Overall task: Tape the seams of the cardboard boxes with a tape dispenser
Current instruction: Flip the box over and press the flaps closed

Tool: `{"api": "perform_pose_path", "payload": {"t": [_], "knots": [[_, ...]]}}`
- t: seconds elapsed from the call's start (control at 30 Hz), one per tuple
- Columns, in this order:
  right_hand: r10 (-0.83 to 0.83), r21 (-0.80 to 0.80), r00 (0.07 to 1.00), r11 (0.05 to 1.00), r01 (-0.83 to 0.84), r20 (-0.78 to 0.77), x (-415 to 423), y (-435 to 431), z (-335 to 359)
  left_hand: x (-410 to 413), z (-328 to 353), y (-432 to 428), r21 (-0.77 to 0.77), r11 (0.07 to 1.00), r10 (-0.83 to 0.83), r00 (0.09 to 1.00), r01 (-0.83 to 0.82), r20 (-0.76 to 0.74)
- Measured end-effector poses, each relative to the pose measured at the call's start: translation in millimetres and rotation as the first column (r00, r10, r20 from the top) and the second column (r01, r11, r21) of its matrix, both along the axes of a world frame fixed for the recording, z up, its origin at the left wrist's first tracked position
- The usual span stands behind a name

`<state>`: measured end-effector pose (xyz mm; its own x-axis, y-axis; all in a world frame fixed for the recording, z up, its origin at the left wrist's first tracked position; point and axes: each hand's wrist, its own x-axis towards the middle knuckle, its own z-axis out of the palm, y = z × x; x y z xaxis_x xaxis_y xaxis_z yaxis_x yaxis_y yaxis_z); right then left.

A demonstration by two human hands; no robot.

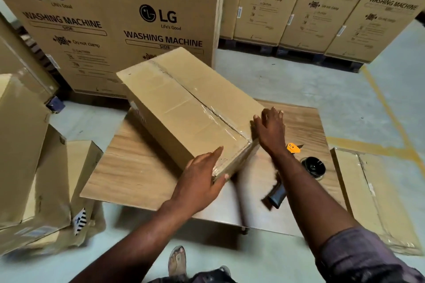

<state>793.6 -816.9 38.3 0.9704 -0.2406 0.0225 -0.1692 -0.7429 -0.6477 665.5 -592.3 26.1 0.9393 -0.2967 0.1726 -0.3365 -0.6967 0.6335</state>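
Warehouse floor, washing-machine cartons (pixel 115 18) stacked behind. Cardboard box (pixel 184 108) sits askew on the low wooden table (pixel 138 167), top seam taped. Left hand (pixel 200 181), fingers straight, rests against its near corner. Right hand (pixel 270 131), fingers spread, lies flat on its near end. Tape dispenser (pixel 312 165) lies by the table's right edge.

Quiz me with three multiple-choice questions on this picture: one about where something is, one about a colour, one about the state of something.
1. Where is the tape dispenser?
A. On top of the box
B. Lying on the table
C. On a shelf

2. What colour is the line painted on the floor?
A. Yellow
B. Red
C. Blue

3. How is the top seam of the box on the table?
A. Flaps standing open
B. Closed, with clear tape over it
C. Closed, with no tape

Answers:
1 B: it lies on the wood, right of the box.
2 A: the stripe is plainly yellow.
3 B: shiny clear tape runs along the closed seam.
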Motion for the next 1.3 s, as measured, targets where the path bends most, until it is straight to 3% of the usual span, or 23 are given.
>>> {"api": "perform_pose_path", "payload": {"t": [0.1, 0.23, 0.3, 0.5, 0.63, 0.73, 0.87, 1.0, 1.17, 1.3], "knots": [[0.035, -0.017, 0.999, 0.999, -0.035, 0.025, -25.4, 37.2, 12.9, 12.7, 4.2, 7.8, -0.17, 0.983, 0.061, 0.995, -0.073, -0.076], [0.288, -0.101, 0.948, 0.948, -0.302, -0.135, -112.9, 89.7, -9.1, 29.8, -4.9, 22.1, 0.051, 0.992, 0.119, 0.993, -0.118, -0.02], [0.348, -0.178, 0.929, 0.913, -0.366, -0.126, -128.7, 86.4, -21.5, 28.1, -6.9, 21.5, 0.111, 0.989, 0.096, 0.995, -0.094, -0.011], [0.533, -0.284, 0.828, 0.778, -0.561, -0.174, -111.7, 46.1, -17.7, 21.6, -0.3, 5.3, 0.135, 0.982, 0.134, 0.991, -0.134, 0.01], [0.629, -0.207, 0.753, 0.724, -0.658, -0.191, -76.6, -22.1, -7.0, 23.2, 7.1, -17.8, 0.21, 0.977, 0.033, 0.999, -0.034, 0.008], [0.56, -0.235, 0.827, 0.797, -0.556, -0.055, -62.7, -50.2, -7.1, 43.1, 9.4, -5.4, 0.27, 0.962, 0.044, 0.999, -0.042, 0.0], [0.342, -0.226, 0.937, 0.92, -0.319, 0.069, -92.8, -13.9, -23.6, 76.2, 6.8, 48.0, 0.322, 0.937, 0.143, 0.99, -0.134, -0.003], [0.236, -0.363, 0.972, 0.906, -0.216, 0.01, -102.5, 23.7, -35.8, 89.6, 0.4, 85.7, 0.345, 0.917, 0.214, 0.977, -0.199, -0.006], [0.274, -0.375, 0.96, 0.885, -0.276, -0.061, -51.0, -6.2, -36.0, 94.7, -2.9, 71.2, 0.346, 0.903, 0.266, 0.964, -0.253, 0.012], [0.079, -0.417, 0.974, 0.894, -0.164, -0.212, 21.8, -29.9, -8.9, 104.3, -0.4, 45.1, 0.323, 0.935, 0.15, 0.989, -0.143, 0.003]]}}
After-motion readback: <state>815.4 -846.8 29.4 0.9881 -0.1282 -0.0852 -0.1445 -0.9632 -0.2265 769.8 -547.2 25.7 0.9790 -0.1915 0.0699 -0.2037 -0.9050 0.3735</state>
